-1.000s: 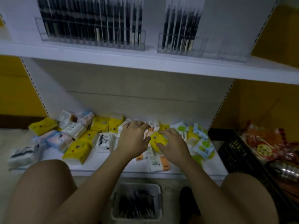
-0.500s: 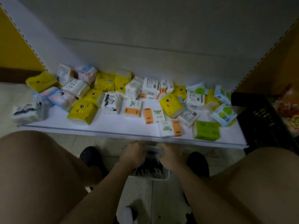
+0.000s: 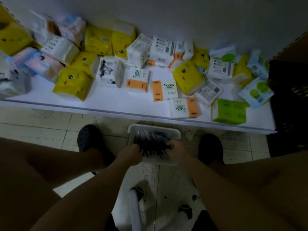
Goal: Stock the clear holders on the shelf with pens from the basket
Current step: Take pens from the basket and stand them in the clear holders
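Observation:
A white basket [image 3: 155, 128] stands on the tiled floor between my feet, just in front of the low shelf. It holds a heap of dark pens [image 3: 150, 141] in clear sleeves. My left hand [image 3: 132, 153] and my right hand [image 3: 176, 150] are both down in the basket. Together they grip a bunch of pens from either side, fingers curled around it. The pale pen tips stick out toward me between the two hands. The clear holders are out of view above.
The low white shelf [image 3: 106, 104] carries many tissue packs [image 3: 188, 79], yellow, white, orange and green. A black crate [image 3: 288, 104] stands at the right. My black shoes [image 3: 90, 137] flank the basket. A white stool frame [image 3: 135, 209] lies below my arms.
My hands left the tissue packs on the low shelf and dropped into the basket, where they closed on a bunch of pens. My view tilted down, so the upper shelf is gone.

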`<state>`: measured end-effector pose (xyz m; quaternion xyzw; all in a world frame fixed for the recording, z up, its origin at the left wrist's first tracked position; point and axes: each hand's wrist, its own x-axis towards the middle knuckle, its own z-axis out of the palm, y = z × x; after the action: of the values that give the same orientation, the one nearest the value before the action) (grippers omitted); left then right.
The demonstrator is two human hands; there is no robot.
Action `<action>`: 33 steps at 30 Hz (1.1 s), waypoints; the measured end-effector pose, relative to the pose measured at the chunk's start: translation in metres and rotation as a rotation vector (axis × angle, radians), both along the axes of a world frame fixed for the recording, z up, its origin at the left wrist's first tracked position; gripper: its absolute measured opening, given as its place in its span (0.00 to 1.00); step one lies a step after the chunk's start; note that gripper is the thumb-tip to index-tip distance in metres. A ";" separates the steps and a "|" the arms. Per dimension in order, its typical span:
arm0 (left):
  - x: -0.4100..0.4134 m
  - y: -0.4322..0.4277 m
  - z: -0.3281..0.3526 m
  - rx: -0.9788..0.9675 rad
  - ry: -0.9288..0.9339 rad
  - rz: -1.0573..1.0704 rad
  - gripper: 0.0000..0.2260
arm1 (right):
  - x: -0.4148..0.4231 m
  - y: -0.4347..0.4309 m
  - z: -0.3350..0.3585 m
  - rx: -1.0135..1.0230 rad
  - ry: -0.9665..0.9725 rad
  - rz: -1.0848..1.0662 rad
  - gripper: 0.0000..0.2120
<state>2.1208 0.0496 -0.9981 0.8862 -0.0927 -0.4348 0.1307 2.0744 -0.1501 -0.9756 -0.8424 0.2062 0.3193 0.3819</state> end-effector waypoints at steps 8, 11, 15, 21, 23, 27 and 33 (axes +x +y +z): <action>0.009 -0.030 -0.040 -0.002 0.162 -0.054 0.15 | 0.005 -0.023 -0.015 0.044 0.017 -0.110 0.10; 0.006 -0.038 -0.051 0.027 0.208 -0.078 0.18 | 0.005 -0.026 -0.018 0.059 0.024 -0.102 0.04; 0.005 -0.042 -0.065 0.044 0.224 -0.076 0.26 | 0.007 -0.023 -0.026 0.070 0.087 -0.097 0.14; 0.006 -0.041 -0.076 0.025 0.211 0.036 0.21 | 0.004 -0.017 -0.038 0.059 0.085 -0.025 0.13; 0.008 -0.038 -0.075 -0.010 0.167 0.090 0.15 | 0.005 -0.018 -0.038 0.060 0.088 -0.030 0.13; 0.010 -0.028 -0.061 -0.084 0.023 0.330 0.07 | 0.011 -0.016 -0.038 0.041 0.094 0.001 0.14; -0.001 -0.017 -0.037 -0.293 0.164 0.856 0.07 | 0.027 0.002 -0.049 0.004 0.157 0.095 0.12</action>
<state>2.1197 0.0327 -1.0349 0.7798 0.2316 -0.3925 0.4292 2.1013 -0.1482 -1.0245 -0.8229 0.1948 0.4023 0.3507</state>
